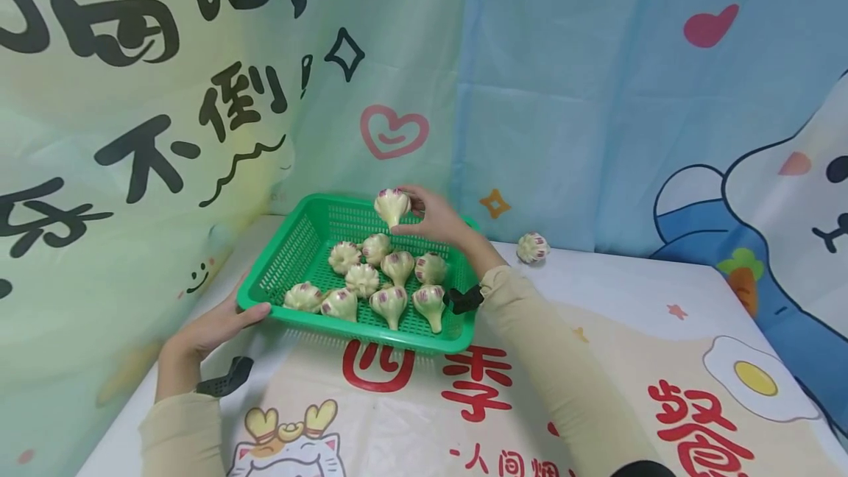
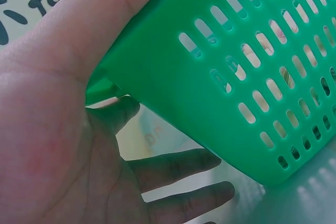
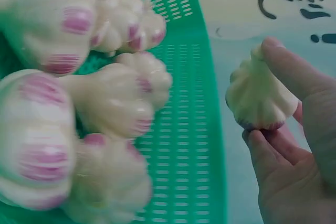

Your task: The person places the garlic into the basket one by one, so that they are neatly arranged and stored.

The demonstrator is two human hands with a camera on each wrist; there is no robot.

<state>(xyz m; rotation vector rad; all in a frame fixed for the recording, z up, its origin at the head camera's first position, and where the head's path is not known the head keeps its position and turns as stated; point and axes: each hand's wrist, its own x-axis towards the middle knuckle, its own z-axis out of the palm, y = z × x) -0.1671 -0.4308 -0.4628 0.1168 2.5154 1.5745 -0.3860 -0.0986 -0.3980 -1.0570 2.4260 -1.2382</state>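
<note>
My right hand (image 1: 439, 219) pinches a garlic bulb (image 1: 392, 206) between thumb and fingertips, raised at the far side of a green plastic basket (image 1: 273, 250). In the right wrist view that garlic bulb (image 3: 260, 95) has its stem by the thumb and its base on the fingers. Several more white and purple bulbs (image 1: 362, 280) lie inside the basket. At the basket's near left corner, my left hand (image 1: 215, 326) holds the rim. The left wrist view shows its thumb over the rim and the fingers outside, partly behind the slotted wall (image 2: 173, 93).
One garlic bulb (image 1: 532, 248) lies outside the basket, near the table's back edge. A printed cloth (image 1: 636, 344) covers the white table. Printed curtains (image 1: 543, 94) hang close behind the table and along its left side.
</note>
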